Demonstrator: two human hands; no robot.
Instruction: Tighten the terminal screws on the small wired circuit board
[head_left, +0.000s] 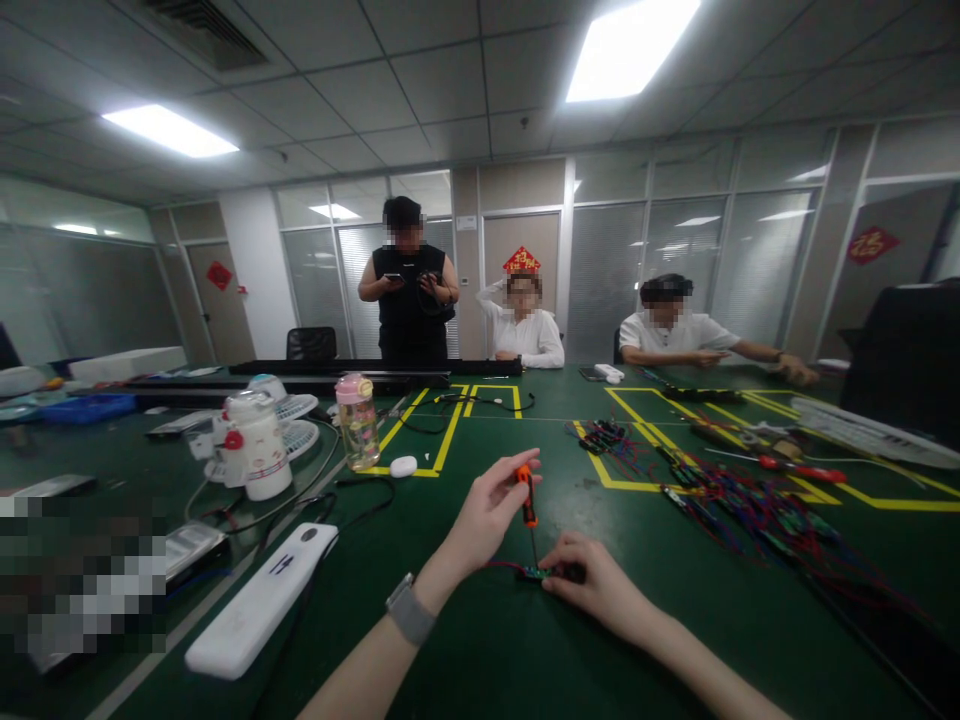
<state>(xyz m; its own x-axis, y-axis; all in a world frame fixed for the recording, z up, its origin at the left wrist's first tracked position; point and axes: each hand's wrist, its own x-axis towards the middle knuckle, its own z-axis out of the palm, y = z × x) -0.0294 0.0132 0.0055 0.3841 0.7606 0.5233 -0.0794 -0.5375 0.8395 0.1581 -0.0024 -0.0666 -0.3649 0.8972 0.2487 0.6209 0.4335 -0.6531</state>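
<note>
Left hand (487,515) pinches the orange-handled screwdriver (528,495) upright at lower centre, tip down on the small circuit board (541,572), so the shaft stays square to the screw. Right hand (592,580) presses that board flat on the green table (480,640), fingertips closed on it, likely to stop it turning. 1 tangle of wired boards (750,500) lies well apart at right.

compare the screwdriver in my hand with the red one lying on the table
The orange screwdriver stands upright, pinched in the left hand, tip down on a small board that the right hand steadies. The red screwdriver lies flat, untouched, beside the wire pile. It looks longer. Both have bright handles.
</note>
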